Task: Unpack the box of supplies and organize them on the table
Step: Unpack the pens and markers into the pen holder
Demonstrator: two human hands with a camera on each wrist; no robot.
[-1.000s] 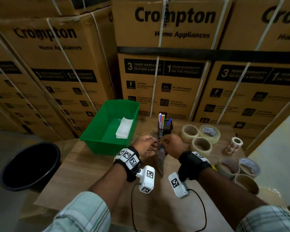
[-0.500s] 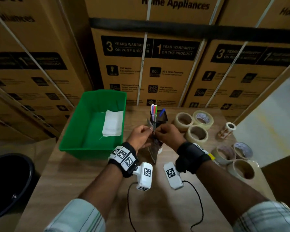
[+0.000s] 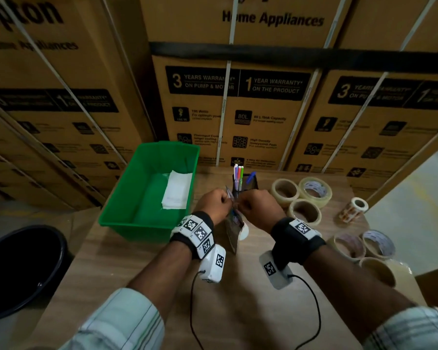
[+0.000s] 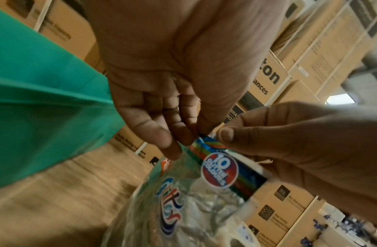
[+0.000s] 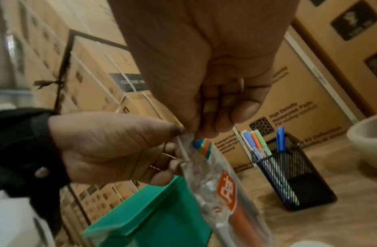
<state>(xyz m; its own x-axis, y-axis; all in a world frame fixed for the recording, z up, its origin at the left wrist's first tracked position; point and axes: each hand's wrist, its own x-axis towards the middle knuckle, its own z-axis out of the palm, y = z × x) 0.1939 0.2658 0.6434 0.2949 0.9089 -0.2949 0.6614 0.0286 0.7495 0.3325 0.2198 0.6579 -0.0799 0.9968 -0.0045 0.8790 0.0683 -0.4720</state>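
A clear plastic packet of coloured glitter pens (image 3: 234, 228) hangs upright over the wooden table (image 3: 137, 274), just in front of the black mesh pen holder (image 3: 247, 181). My left hand (image 3: 219, 202) and right hand (image 3: 253, 203) meet at its top edge. In the left wrist view my left hand (image 4: 194, 135) pinches the packet (image 4: 183, 200) top between thumb and fingers. In the right wrist view my right hand (image 5: 202, 132) pinches the same edge of the packet (image 5: 215, 183) from the other side. The pen holder (image 5: 293, 175) has several pens in it.
A green bin (image 3: 127, 224) with a folded white sheet (image 3: 177, 190) stands left of my hands. Several tape rolls (image 3: 305, 210) and a small printed roll (image 3: 354, 209) lie to the right. A black bucket (image 3: 18, 269) sits on the floor left. Stacked cartons (image 3: 238, 109) wall the back.
Both hands keep their pinch on the packet's top in front of the pen holder. My head view has swung right and down, so the bucket has slid towards the left edge.
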